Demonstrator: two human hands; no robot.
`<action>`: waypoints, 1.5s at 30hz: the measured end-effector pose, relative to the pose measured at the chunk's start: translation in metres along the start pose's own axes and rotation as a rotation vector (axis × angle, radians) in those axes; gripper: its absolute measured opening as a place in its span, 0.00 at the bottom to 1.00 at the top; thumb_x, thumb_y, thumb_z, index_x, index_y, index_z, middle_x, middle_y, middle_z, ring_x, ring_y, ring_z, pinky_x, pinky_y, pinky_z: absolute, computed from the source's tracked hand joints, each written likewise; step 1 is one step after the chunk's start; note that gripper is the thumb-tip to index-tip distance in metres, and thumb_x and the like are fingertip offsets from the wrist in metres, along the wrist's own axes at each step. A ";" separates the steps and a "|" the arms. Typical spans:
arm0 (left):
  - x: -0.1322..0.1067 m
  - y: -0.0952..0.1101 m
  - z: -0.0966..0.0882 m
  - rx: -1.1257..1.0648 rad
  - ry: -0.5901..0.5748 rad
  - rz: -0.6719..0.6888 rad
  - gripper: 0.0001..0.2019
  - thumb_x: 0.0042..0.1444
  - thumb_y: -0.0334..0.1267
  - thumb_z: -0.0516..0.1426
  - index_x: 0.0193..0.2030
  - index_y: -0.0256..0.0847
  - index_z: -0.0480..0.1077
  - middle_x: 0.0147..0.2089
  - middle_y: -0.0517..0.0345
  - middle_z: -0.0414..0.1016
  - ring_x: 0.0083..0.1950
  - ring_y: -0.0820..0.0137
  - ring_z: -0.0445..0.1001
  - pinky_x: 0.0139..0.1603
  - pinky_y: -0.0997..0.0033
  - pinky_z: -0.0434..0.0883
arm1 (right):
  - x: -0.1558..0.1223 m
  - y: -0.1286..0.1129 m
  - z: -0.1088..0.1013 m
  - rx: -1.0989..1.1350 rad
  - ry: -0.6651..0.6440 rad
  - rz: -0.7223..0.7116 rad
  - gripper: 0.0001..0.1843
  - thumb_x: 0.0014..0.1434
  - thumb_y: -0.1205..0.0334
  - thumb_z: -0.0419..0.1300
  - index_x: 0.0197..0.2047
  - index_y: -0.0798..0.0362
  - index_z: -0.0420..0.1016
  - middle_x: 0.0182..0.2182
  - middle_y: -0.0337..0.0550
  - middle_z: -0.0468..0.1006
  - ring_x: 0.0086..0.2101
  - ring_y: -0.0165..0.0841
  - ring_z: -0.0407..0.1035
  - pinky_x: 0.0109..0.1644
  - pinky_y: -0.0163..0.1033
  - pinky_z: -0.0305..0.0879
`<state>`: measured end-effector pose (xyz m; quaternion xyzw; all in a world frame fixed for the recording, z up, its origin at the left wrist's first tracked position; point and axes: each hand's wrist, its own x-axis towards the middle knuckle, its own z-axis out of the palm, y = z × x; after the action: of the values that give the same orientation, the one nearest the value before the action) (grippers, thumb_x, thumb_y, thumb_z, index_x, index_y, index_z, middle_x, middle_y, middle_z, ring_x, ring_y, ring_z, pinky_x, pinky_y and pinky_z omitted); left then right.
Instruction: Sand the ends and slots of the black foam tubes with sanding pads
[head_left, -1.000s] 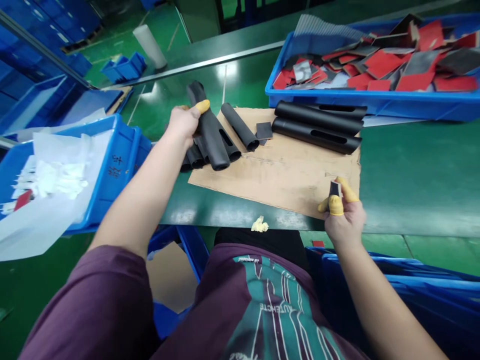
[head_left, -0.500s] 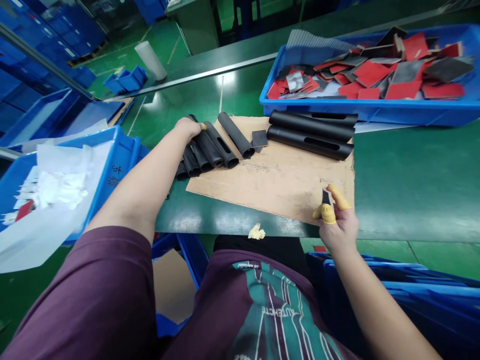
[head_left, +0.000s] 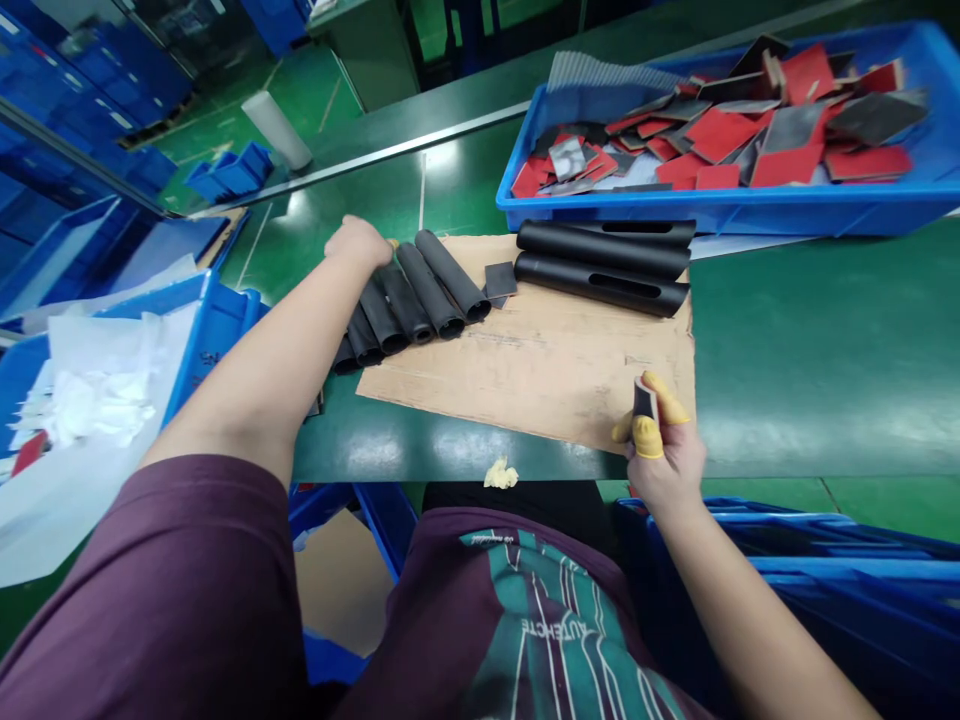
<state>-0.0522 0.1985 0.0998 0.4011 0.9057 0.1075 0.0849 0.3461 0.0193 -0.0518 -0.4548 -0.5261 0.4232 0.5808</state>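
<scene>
My left hand [head_left: 358, 241] reaches out to the far end of a row of several short black tubes [head_left: 409, 300] that lie side by side on the left edge of a cardboard sheet [head_left: 547, 365]. Its fingers curl down over the tube ends and are mostly hidden. My right hand [head_left: 660, 440], with yellow finger cots, pinches a small dark pad [head_left: 643, 398] upright at the near right corner of the cardboard. Two long black slotted tubes [head_left: 604, 262] lie across the far side of the cardboard. A small dark square pad [head_left: 499, 279] lies between the two groups.
A blue bin [head_left: 750, 210] of red and grey pads stands at the back right. At the left, a blue bin [head_left: 214, 330] holds white paper. Stacked blue bins [head_left: 825, 550] sit by my right forearm. A crumpled yellow scrap [head_left: 500, 473] lies at the green table's near edge.
My left hand has laid down the black tube it held up and now rests on the row's far end. The right hand has kept its pinch on the pad, almost still.
</scene>
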 end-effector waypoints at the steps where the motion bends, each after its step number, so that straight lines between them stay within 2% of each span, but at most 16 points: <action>1: -0.011 0.011 0.002 -0.004 0.091 0.005 0.38 0.48 0.43 0.69 0.64 0.32 0.64 0.61 0.25 0.73 0.65 0.36 0.70 0.62 0.42 0.65 | 0.000 -0.001 -0.001 -0.002 0.002 0.000 0.32 0.60 0.37 0.62 0.61 0.46 0.73 0.35 0.46 0.83 0.18 0.27 0.67 0.17 0.33 0.58; 3: -0.043 0.040 0.017 -0.137 0.119 0.181 0.35 0.56 0.42 0.65 0.66 0.28 0.62 0.61 0.27 0.72 0.62 0.42 0.72 0.61 0.46 0.67 | 0.000 -0.002 -0.002 -0.003 0.007 0.000 0.31 0.60 0.38 0.62 0.61 0.46 0.74 0.34 0.45 0.82 0.16 0.24 0.62 0.17 0.33 0.56; 4: -0.062 0.056 0.028 -0.212 0.090 0.304 0.30 0.59 0.40 0.62 0.65 0.29 0.64 0.60 0.31 0.73 0.62 0.45 0.73 0.61 0.49 0.67 | 0.000 -0.003 -0.002 0.003 0.009 0.001 0.31 0.60 0.39 0.63 0.60 0.46 0.74 0.34 0.45 0.82 0.15 0.23 0.59 0.17 0.33 0.55; 6: -0.105 0.090 0.056 -0.276 -0.052 0.576 0.21 0.60 0.32 0.58 0.61 0.32 0.69 0.59 0.39 0.74 0.62 0.52 0.72 0.62 0.54 0.68 | 0.000 -0.003 -0.002 0.022 0.017 0.005 0.31 0.59 0.39 0.64 0.59 0.46 0.75 0.34 0.45 0.82 0.15 0.22 0.58 0.17 0.32 0.54; 9: -0.160 0.130 0.093 -0.182 -0.169 0.973 0.24 0.57 0.22 0.52 0.58 0.44 0.73 0.60 0.49 0.73 0.65 0.56 0.69 0.61 0.56 0.69 | 0.001 -0.004 -0.002 0.033 0.019 0.019 0.32 0.58 0.38 0.65 0.59 0.47 0.75 0.32 0.43 0.81 0.15 0.23 0.58 0.17 0.31 0.53; 11: -0.184 0.143 0.106 -0.068 -0.220 1.111 0.27 0.58 0.21 0.49 0.60 0.46 0.72 0.60 0.50 0.72 0.67 0.58 0.66 0.62 0.57 0.68 | 0.001 -0.007 -0.002 0.019 0.012 0.029 0.32 0.58 0.38 0.65 0.59 0.48 0.76 0.27 0.40 0.78 0.15 0.24 0.58 0.17 0.31 0.54; 15: -0.199 0.146 0.112 0.087 -0.228 1.182 0.30 0.57 0.19 0.49 0.65 0.40 0.69 0.64 0.45 0.69 0.69 0.57 0.64 0.65 0.56 0.65 | 0.001 -0.014 -0.001 0.029 0.000 0.008 0.31 0.59 0.38 0.64 0.57 0.50 0.76 0.18 0.34 0.71 0.14 0.27 0.59 0.16 0.31 0.54; 19: -0.193 0.146 0.113 0.181 -0.158 1.143 0.33 0.56 0.15 0.46 0.67 0.37 0.66 0.64 0.42 0.69 0.69 0.56 0.64 0.65 0.51 0.64 | 0.001 -0.018 -0.001 0.014 0.008 -0.005 0.33 0.59 0.36 0.63 0.57 0.51 0.75 0.18 0.34 0.72 0.14 0.26 0.59 0.16 0.31 0.54; 23: -0.187 0.150 0.116 0.223 -0.124 1.117 0.30 0.59 0.15 0.44 0.65 0.35 0.68 0.64 0.40 0.70 0.69 0.54 0.64 0.64 0.47 0.66 | 0.001 -0.020 0.000 -0.002 0.019 -0.007 0.35 0.58 0.34 0.63 0.57 0.53 0.75 0.18 0.33 0.72 0.14 0.27 0.59 0.17 0.32 0.54; 28: -0.197 0.150 0.105 0.172 -0.108 1.145 0.28 0.58 0.16 0.49 0.64 0.31 0.66 0.62 0.40 0.72 0.67 0.56 0.68 0.68 0.49 0.63 | -0.001 -0.021 0.000 0.010 0.035 -0.007 0.32 0.59 0.35 0.62 0.55 0.52 0.75 0.18 0.33 0.72 0.14 0.26 0.59 0.17 0.32 0.54; 32: -0.214 0.135 0.089 -0.019 -0.124 1.148 0.28 0.54 0.18 0.56 0.63 0.32 0.65 0.59 0.42 0.75 0.64 0.56 0.72 0.69 0.48 0.63 | -0.004 -0.021 0.000 0.072 0.070 0.012 0.32 0.59 0.34 0.61 0.54 0.51 0.74 0.19 0.32 0.72 0.14 0.26 0.58 0.17 0.31 0.54; 35: -0.223 0.110 0.082 -0.410 -0.159 1.087 0.25 0.51 0.24 0.62 0.57 0.36 0.67 0.58 0.43 0.75 0.61 0.56 0.74 0.62 0.54 0.70 | -0.005 -0.020 0.000 0.097 0.095 0.036 0.32 0.59 0.33 0.61 0.53 0.52 0.73 0.19 0.32 0.73 0.15 0.26 0.59 0.17 0.31 0.55; 37: -0.228 0.089 0.078 -0.839 -0.173 0.932 0.26 0.47 0.27 0.66 0.54 0.39 0.66 0.57 0.46 0.75 0.58 0.59 0.75 0.59 0.59 0.73 | -0.004 -0.019 0.000 0.095 0.105 0.031 0.34 0.57 0.32 0.61 0.52 0.53 0.72 0.19 0.32 0.73 0.14 0.26 0.59 0.17 0.32 0.54; 39: -0.235 0.064 0.072 -1.297 -0.178 0.645 0.26 0.44 0.30 0.67 0.51 0.41 0.66 0.53 0.51 0.77 0.56 0.62 0.76 0.57 0.59 0.74 | -0.002 -0.018 0.001 0.073 0.109 0.030 0.35 0.56 0.30 0.61 0.50 0.52 0.71 0.19 0.32 0.73 0.14 0.27 0.59 0.17 0.32 0.53; 41: -0.245 0.039 0.063 -1.651 -0.216 0.323 0.22 0.45 0.34 0.67 0.47 0.42 0.68 0.47 0.56 0.78 0.55 0.63 0.76 0.58 0.56 0.74 | 0.000 -0.018 0.004 0.040 0.103 0.041 0.34 0.56 0.28 0.60 0.49 0.51 0.70 0.20 0.33 0.72 0.14 0.27 0.58 0.17 0.33 0.53; 45: -0.269 -0.003 0.052 -1.966 -0.465 -0.223 0.13 0.45 0.33 0.68 0.37 0.40 0.71 0.34 0.62 0.78 0.43 0.69 0.79 0.58 0.55 0.76 | -0.004 -0.019 0.018 0.049 0.047 0.056 0.31 0.56 0.27 0.59 0.46 0.46 0.69 0.17 0.30 0.64 0.14 0.28 0.56 0.17 0.35 0.51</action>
<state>0.1364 0.0028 0.0673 0.0780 0.4095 0.7155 0.5606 0.3279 0.0126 -0.0332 -0.4647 -0.4891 0.4411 0.5918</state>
